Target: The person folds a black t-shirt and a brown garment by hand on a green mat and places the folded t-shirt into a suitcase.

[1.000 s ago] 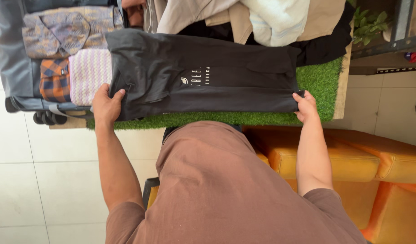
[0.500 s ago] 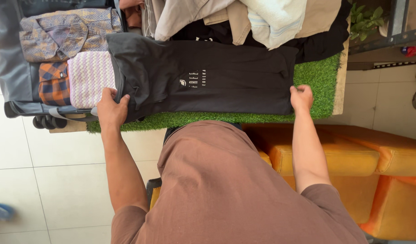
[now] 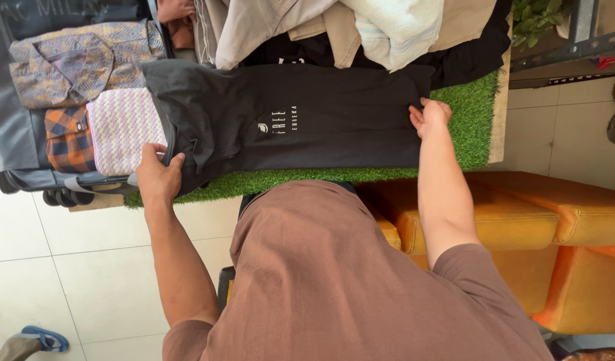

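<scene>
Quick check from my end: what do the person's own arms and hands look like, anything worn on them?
Both arms are bare from the short brown T-shirt sleeves down. The left hand and right hand are ungloved; no watch, ring or bracelet shows on either wrist or the fingers in this view.

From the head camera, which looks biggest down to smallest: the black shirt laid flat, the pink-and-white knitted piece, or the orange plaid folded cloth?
1. Black cotton shirt spread on the green turf, largest by far.
2. Pink-and-white knitted folded piece.
3. Orange-and-navy plaid folded cloth, smallest, though partly tucked under its neighbours.
</scene>
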